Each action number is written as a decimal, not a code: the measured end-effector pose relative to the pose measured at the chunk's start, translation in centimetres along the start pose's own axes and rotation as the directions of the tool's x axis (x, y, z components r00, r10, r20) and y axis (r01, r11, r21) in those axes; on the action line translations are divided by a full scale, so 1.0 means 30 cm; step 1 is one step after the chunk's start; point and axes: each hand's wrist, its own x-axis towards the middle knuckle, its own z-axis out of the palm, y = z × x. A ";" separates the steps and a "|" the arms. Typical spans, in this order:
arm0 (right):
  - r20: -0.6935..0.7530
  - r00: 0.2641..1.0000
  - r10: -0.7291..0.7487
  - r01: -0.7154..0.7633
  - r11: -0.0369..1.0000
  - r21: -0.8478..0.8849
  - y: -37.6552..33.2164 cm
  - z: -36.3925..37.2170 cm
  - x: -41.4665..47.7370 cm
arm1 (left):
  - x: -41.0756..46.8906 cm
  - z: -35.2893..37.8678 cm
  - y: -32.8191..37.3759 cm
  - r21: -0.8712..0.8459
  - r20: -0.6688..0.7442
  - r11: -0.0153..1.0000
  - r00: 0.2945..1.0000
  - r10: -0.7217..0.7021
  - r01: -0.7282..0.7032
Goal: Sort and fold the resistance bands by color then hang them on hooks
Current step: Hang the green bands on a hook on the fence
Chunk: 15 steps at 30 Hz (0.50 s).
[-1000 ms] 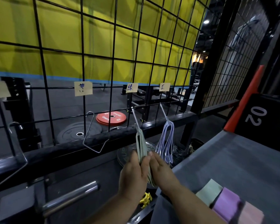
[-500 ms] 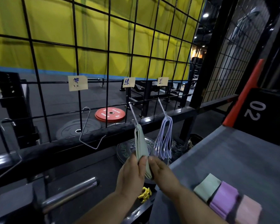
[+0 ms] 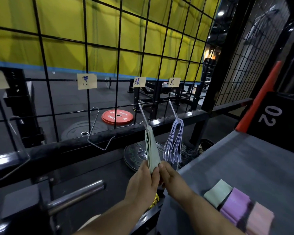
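Pale green resistance bands (image 3: 152,150) hang from a metal hook (image 3: 143,114) on the black wire grid. My left hand (image 3: 143,183) and my right hand (image 3: 172,178) both pinch their lower end. Blue bands (image 3: 174,143) hang on the hook (image 3: 172,108) just to the right. Folded green (image 3: 217,192), purple (image 3: 234,206) and pink bands (image 3: 260,219) lie in a row on the grey table at lower right. Paper colour labels (image 3: 87,81) are stuck on the grid above the hooks.
Two bare wire hooks (image 3: 98,131) hang further left on the grid. Behind the grid lie a red weight plate (image 3: 117,116) and black plates (image 3: 137,155). A steel bar end (image 3: 76,196) sticks out at lower left. A black box marked 02 (image 3: 275,116) stands behind the grey table (image 3: 244,160).
Both hands stay on the green bands' lower end, sliding slightly down it. The view has tilted and shifted a little; the bands remain on the hook.
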 end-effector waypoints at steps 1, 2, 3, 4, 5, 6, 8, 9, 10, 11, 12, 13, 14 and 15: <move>0.001 1.000 -0.001 0.001 1.000 -0.013 -0.001 -0.002 -0.002 | -0.003 0.000 -0.003 0.001 0.002 1.000 1.000 -0.006 0.006; 0.003 1.000 0.004 -0.004 1.000 -0.024 -0.001 -0.004 -0.005 | -0.005 0.000 -0.006 0.010 0.002 1.000 1.000 -0.008 0.008; 0.006 1.000 0.006 -0.006 0.999 -0.035 0.000 -0.005 -0.007 | -0.005 -0.001 -0.007 0.022 0.003 1.000 1.000 -0.007 0.007; 0.010 1.000 0.008 -0.007 0.999 -0.040 -0.001 -0.006 -0.009 | -0.004 -0.001 -0.009 0.036 0.003 0.999 1.000 -0.003 0.003; 0.010 1.000 0.016 -0.015 0.999 -0.045 0.000 -0.006 -0.008 | -0.002 0.000 -0.010 0.054 0.004 0.999 1.000 0.003 -0.003; 0.011 0.999 0.033 -0.032 0.998 -0.054 0.001 -0.006 -0.009 | -0.001 0.000 -0.011 0.078 0.005 0.997 1.000 0.009 -0.009; 0.034 0.998 0.056 -0.055 0.998 -0.036 -0.011 -0.005 -0.011 | 0.000 -0.003 -0.011 0.125 0.016 0.992 1.000 0.012 -0.014; 0.056 0.997 0.051 -0.050 0.999 -0.022 -0.014 -0.005 -0.012 | 0.001 -0.005 -0.011 0.135 0.020 0.991 1.000 0.008 -0.011; 0.076 0.996 0.051 -0.050 0.999 -0.015 -0.021 -0.005 -0.014 | 0.001 -0.005 -0.013 0.137 0.019 0.991 1.000 0.006 -0.008; 0.084 0.995 0.054 -0.054 0.999 -0.009 -0.022 -0.007 -0.014 | 0.000 -0.006 -0.012 0.134 0.016 0.991 1.000 0.006 -0.008; 0.090 0.994 0.060 -0.061 0.998 0.008 -0.024 -0.008 -0.016 | -0.004 -0.007 -0.010 0.130 0.016 0.991 1.000 0.010 -0.012; 0.093 0.993 0.070 -0.073 0.997 0.032 -0.022 -0.009 -0.016 | -0.008 -0.007 -0.008 0.126 0.020 0.992 1.000 0.016 -0.018; 0.097 0.992 0.080 -0.085 0.995 0.054 -0.024 -0.008 -0.018 | -0.012 -0.006 -0.007 0.125 0.028 0.992 0.999 0.018 -0.021; 0.093 0.992 0.084 -0.090 0.994 0.056 -0.019 -0.009 -0.017 | -0.016 -0.003 -0.006 0.128 0.040 0.992 0.999 0.017 -0.022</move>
